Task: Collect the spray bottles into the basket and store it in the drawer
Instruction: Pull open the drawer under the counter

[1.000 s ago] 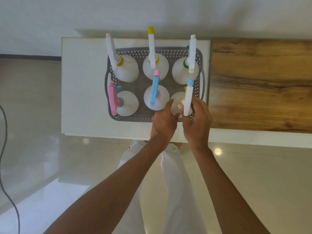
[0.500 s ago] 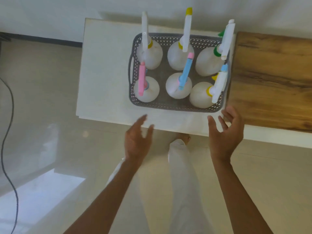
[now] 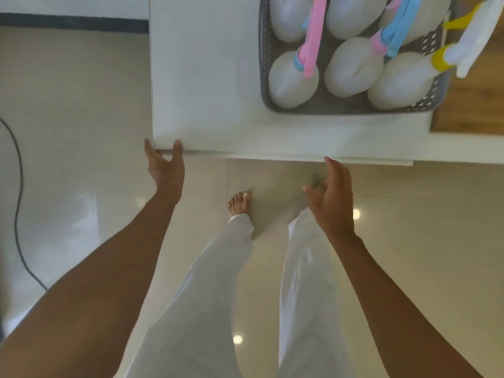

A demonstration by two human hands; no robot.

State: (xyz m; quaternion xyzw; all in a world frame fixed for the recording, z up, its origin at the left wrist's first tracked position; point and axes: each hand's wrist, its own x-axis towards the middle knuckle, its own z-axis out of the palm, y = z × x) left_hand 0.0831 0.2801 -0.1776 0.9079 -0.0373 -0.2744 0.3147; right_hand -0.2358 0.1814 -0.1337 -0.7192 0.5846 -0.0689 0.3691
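A grey perforated basket [image 3: 351,109] stands on the white cabinet top [image 3: 204,77], holding several white spray bottles [image 3: 293,80] with pink, blue and yellow triggers. My left hand [image 3: 165,166] is at the cabinet's front left corner, with its fingertips touching the front edge and fingers apart. My right hand [image 3: 331,199] hovers just below the front edge, under the basket, fingers loosely spread and empty. A thin white lip [image 3: 300,156] runs along the cabinet's front edge between my hands; whether it is the drawer front I cannot tell.
A wooden surface [image 3: 474,105] adjoins the white top on the right. Glossy tiled floor lies below, with my white-trousered legs and a bare foot [image 3: 239,204]. A black cable [image 3: 19,214] trails on the floor at the left.
My hands left the bottle in the basket's front right, drew back and dropped to the cabinet's front edge. The view tilted down and closer.
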